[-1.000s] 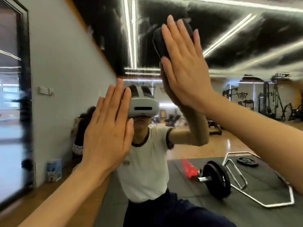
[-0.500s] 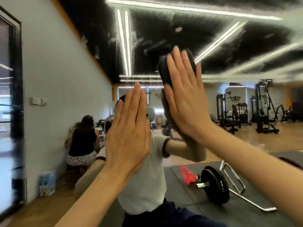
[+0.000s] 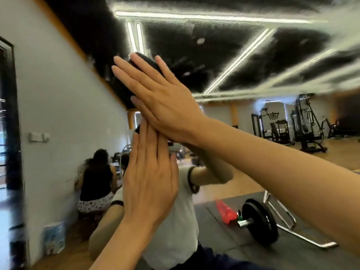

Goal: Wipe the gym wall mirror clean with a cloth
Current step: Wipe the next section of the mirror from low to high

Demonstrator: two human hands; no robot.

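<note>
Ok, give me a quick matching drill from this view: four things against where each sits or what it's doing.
1. right hand
2. left hand
3. cloth
4. barbell plate

A. reflected on the floor mat, lower right
B. flat, fingers up, below the other hand
C. dark, under the upper palm
D. pressing the cloth on the mirror

Pairs: 1-D, 2-B, 3-C, 4-A

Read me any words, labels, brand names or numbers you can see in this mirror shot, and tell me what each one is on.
No text can be read.
Black logo on the white panel behind the gym machines: a graphic, too blurred to read.
Blue printed box on the floor by the wall: print too blurred.
Weight plate on the barbell: no marking legible.
</note>
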